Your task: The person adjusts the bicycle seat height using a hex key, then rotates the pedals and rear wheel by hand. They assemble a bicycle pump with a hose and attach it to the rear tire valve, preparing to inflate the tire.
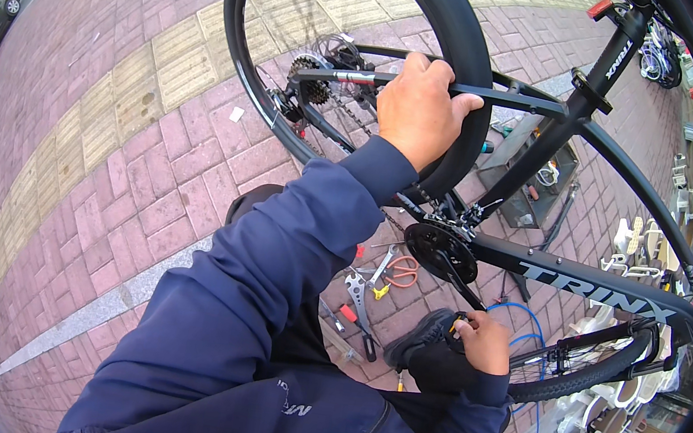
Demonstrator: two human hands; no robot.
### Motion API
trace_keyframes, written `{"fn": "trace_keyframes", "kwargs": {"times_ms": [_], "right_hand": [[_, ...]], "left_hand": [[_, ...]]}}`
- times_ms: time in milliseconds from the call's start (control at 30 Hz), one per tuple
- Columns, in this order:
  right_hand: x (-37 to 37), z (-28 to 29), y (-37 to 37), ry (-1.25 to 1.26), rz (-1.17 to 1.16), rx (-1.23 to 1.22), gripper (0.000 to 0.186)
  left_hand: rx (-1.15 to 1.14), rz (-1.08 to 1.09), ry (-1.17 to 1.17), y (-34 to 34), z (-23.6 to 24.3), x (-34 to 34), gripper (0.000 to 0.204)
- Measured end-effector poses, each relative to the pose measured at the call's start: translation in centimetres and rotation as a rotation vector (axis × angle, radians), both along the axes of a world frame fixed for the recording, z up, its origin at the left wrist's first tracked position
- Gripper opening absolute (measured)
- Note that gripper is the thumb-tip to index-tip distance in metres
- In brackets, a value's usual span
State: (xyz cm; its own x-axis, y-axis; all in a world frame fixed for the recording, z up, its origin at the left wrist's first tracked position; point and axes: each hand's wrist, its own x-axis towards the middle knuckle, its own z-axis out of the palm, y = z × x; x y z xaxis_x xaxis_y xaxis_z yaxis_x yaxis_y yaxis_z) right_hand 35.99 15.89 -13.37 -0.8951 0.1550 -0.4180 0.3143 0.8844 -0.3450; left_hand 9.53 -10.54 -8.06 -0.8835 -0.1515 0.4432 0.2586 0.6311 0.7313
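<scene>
A black bicycle frame (520,167) stands in front of me with its rear wheel (475,48) at the far side. My left hand (419,110) is closed over the seat stay, beside the tyre, with its thumb pointing right. Lower right, my right hand (485,342) is closed around a pedal, whose yellow reflector (457,325) peeks out; the rest is mostly hidden. From the pedal the crank arm (464,292) runs up to the black chainring (439,252). The rear cassette (310,78) and chain lie to the left of my left hand.
On the brick paving (142,223) lie a multi-hole wrench (358,296), orange-handled scissors (403,270) and a screwdriver (364,340). Behind the frame sits a tool tray (537,186). A blue hose (537,323) runs near the front wheel (589,379). White parts (639,244) crowd the right side.
</scene>
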Motion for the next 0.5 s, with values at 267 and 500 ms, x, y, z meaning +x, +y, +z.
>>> {"fn": "trace_keyframes", "kwargs": {"times_ms": [267,500], "right_hand": [[0.0,-0.8,-1.0,-0.046,0.091,-0.025,0.038],[-0.4,0.0,-1.6,-0.048,0.114,-0.006,0.035]], "left_hand": [[0.001,-0.001,-0.001,0.0,0.0,0.0,0.041],[0.034,0.000,0.007,0.1,0.0,0.1,0.039]]}}
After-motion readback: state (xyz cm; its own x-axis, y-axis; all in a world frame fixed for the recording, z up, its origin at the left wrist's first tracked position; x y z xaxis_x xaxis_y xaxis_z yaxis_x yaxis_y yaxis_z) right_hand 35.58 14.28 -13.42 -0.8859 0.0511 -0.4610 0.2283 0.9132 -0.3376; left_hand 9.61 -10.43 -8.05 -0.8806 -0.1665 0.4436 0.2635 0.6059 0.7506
